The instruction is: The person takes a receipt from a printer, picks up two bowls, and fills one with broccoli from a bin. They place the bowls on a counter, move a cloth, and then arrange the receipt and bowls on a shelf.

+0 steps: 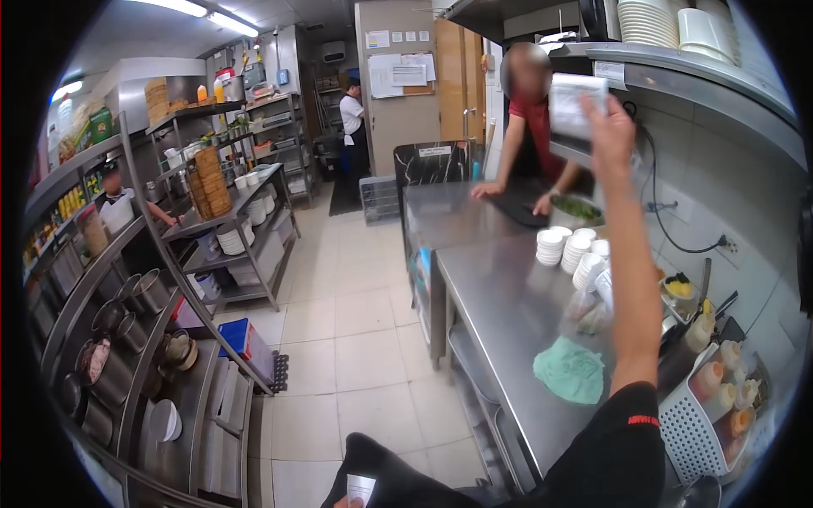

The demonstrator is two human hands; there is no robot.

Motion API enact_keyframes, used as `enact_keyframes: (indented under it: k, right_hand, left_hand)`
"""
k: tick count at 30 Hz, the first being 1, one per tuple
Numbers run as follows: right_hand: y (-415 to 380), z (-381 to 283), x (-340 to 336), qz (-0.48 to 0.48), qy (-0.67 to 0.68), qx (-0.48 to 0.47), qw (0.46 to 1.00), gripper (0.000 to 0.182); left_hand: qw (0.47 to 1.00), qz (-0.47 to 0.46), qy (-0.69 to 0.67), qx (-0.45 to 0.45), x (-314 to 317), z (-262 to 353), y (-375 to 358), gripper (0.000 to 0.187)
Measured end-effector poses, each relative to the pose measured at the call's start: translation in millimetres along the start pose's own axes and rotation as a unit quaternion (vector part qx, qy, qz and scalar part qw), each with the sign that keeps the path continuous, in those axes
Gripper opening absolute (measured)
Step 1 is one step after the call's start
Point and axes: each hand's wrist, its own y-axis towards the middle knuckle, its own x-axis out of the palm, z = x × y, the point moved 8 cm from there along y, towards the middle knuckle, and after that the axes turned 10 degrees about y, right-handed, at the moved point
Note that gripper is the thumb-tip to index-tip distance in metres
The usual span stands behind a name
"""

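My right hand [611, 135] is raised at the end of my outstretched arm, below the wall shelf. Its fingers are bent at the right edge of a white boxy thing [576, 110], too blurred to name exactly. Low in the picture, my left hand [347, 502] pinches a small white paper slip [361, 488] with faint print, close to my leg. Only the fingertips of that hand show. Under my right arm, a crumpled green cloth [569, 370] lies on the steel counter [500, 296], near stacks of small white cups [576, 247].
A person in a red shirt [542, 127] leans on the counter's far end by a bowl of greens [577, 212]. Squeeze bottles fill a white basket [690, 423] at right. Steel racks [161, 317] line the left. Another person [352, 118] stands by the far doorway.
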Motion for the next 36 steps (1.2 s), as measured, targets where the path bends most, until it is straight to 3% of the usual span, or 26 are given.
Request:
enact_keyframes:
  k: [2, 4, 10, 13, 14, 17, 19, 20, 22, 24, 26, 27, 31, 32, 33, 34, 36]
  right_hand:
    - [44, -12, -45, 0.061, 0.007, -0.053, 0.997, 0.025]
    - [77, -31, -81, 0.127, -0.124, -0.112, 0.978, 0.029]
    - [115, -40, -147, 0.302, -0.244, -0.113, 0.915, 0.059]
    - [109, -62, -152, 0.299, -0.398, -0.119, 0.859, 0.072]
    - [117, -57, -161, 0.297, -0.360, -0.139, 0.873, 0.073]
    - [128, -72, -158, 0.309, -0.446, -0.227, 0.809, 0.079]
    - [154, -71, -178, 0.352, -0.561, -0.206, 0.720, 0.089]
    - [153, -74, -170, 0.343, -0.600, -0.097, 0.716, 0.089]
    - [170, -65, -192, 0.366, -0.599, -0.103, 0.705, 0.091]
    - [170, -66, -194, 0.374, -0.610, -0.074, 0.695, 0.102]
    - [159, -70, -185, 0.366, -0.586, -0.013, 0.722, 0.112]
    - [154, -75, -180, 0.386, -0.609, -0.033, 0.692, 0.105]
    - [178, -77, -218, 0.403, -0.610, -0.031, 0.681, 0.112]
    - [165, -73, -205, 0.386, -0.571, -0.021, 0.724, 0.111]
    - [143, -72, -180, 0.368, -0.529, -0.008, 0.765, 0.110]
    - [142, -71, -178, 0.382, -0.532, 0.003, 0.756, 0.104]
    - [152, -72, -213, 0.390, -0.560, -0.016, 0.731, 0.092]
  left_hand:
    - [1.000, 0.003, 0.007, 0.004, -2, 18, -2, 0.043]
    - [1.000, -0.003, 0.003, 0.015, -1, 24, 9, 0.045]
    - [0.999, -0.010, 0.015, 0.029, 16, 70, 8, 0.039]
    - [0.997, -0.041, 0.000, 0.067, 32, 79, 15, 0.036]
    - [0.996, -0.046, -0.014, 0.078, 39, 81, 18, 0.036]
    - [0.983, -0.006, 0.048, 0.174, 47, 55, 65, 0.031]
    - [0.971, 0.019, 0.072, 0.227, 44, 69, 65, 0.031]
    - [0.952, 0.088, 0.099, 0.276, 31, 90, 57, 0.034]
    - [0.978, -0.006, 0.135, 0.161, 28, 84, 81, 0.024]
    - [0.983, -0.025, 0.118, 0.142, 13, 95, 91, 0.026]
    - [0.981, -0.023, 0.133, 0.141, 0, 96, 106, 0.026]
    - [0.981, -0.028, 0.131, 0.139, -3, 92, 115, 0.026]
    - [0.982, -0.083, 0.121, 0.118, -14, 92, 135, 0.026]
    - [0.982, -0.083, 0.109, 0.131, -7, 83, 145, 0.028]
    - [0.986, -0.142, 0.046, 0.077, -6, 82, 148, 0.030]
    - [0.979, -0.201, -0.015, 0.018, -4, 82, 144, 0.032]
    - [0.971, -0.231, -0.057, 0.004, -8, 94, 144, 0.036]
